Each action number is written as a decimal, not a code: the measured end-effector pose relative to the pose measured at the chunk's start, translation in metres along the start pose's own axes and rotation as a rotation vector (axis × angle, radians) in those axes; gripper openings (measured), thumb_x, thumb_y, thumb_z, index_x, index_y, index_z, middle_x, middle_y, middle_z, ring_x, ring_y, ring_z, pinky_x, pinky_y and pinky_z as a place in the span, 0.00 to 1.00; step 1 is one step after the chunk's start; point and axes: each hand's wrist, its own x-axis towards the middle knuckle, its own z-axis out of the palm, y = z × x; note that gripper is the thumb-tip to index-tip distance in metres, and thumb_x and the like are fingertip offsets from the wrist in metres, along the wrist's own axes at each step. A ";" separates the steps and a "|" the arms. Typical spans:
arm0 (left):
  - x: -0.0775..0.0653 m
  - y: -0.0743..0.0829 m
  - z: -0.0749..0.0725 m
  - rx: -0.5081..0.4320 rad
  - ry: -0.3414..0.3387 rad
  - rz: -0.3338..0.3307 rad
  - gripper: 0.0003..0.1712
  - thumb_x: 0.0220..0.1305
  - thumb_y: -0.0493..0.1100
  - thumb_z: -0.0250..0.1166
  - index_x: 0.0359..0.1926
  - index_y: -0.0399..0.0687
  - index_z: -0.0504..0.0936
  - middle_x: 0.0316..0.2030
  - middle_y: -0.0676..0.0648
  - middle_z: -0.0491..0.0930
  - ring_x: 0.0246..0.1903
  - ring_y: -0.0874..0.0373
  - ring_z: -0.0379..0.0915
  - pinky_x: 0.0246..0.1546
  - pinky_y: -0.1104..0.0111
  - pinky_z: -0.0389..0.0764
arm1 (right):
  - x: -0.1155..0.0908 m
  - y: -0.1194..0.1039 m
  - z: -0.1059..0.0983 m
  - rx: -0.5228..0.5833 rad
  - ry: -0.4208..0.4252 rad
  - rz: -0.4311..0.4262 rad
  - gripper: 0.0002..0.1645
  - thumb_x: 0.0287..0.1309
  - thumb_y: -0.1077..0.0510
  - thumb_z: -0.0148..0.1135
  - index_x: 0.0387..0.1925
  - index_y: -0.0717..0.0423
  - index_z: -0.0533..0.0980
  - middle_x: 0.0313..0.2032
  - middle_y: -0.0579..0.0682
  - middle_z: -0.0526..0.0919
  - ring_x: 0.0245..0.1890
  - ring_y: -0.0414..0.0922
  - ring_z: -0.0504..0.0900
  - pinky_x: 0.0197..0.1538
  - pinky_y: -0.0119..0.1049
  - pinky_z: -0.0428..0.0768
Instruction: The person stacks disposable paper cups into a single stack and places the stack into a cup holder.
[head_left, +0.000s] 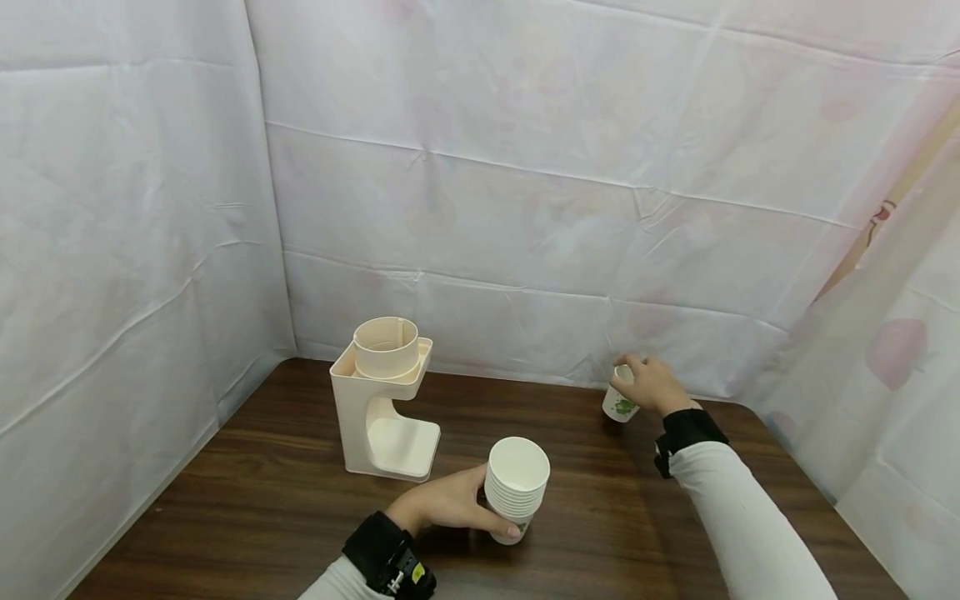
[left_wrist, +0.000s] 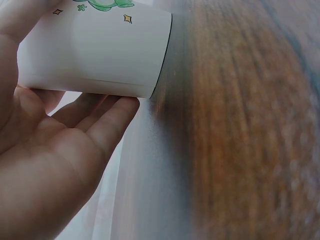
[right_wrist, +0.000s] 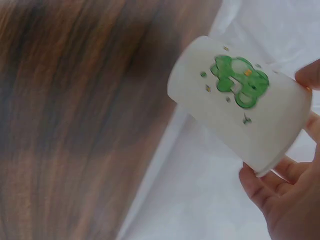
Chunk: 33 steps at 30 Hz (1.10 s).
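Note:
Near the front middle of the table, my left hand (head_left: 459, 500) grips a stack of white paper cups (head_left: 517, 475) from its left side. In the left wrist view, the lowest cup (left_wrist: 100, 50) shows a green cartoon print, with the thumb and fingers (left_wrist: 117, 117) around it. Far to the right, by the back edge, my right hand (head_left: 654, 385) holds a single paper cup (head_left: 621, 403) near its rim. That cup (right_wrist: 235, 100) bears a green cartoon figure in the right wrist view, and it is tilted, its base appearing just off the table.
A cream plastic stand (head_left: 352, 425) with a round holder (head_left: 386, 348) on top and a low tray base (head_left: 405, 446) stands left of the stack. The dark wooden table (head_left: 262, 500) is bordered by white curtains (head_left: 487, 208) at the back and both sides.

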 end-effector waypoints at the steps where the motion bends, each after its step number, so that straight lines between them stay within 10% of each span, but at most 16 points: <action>1: 0.000 0.000 0.000 0.000 0.000 -0.004 0.41 0.56 0.45 0.78 0.67 0.60 0.66 0.54 0.59 0.77 0.57 0.62 0.71 0.60 0.62 0.67 | -0.001 -0.003 -0.001 0.003 0.002 -0.013 0.28 0.68 0.45 0.52 0.62 0.58 0.72 0.56 0.77 0.68 0.56 0.72 0.67 0.50 0.65 0.72; 33: 0.000 0.001 0.001 -0.014 -0.002 0.002 0.40 0.56 0.42 0.77 0.67 0.57 0.67 0.54 0.59 0.78 0.57 0.62 0.72 0.61 0.64 0.66 | -0.037 -0.086 -0.051 -0.012 -0.080 -0.287 0.26 0.67 0.42 0.61 0.61 0.48 0.75 0.55 0.64 0.74 0.52 0.62 0.76 0.50 0.59 0.75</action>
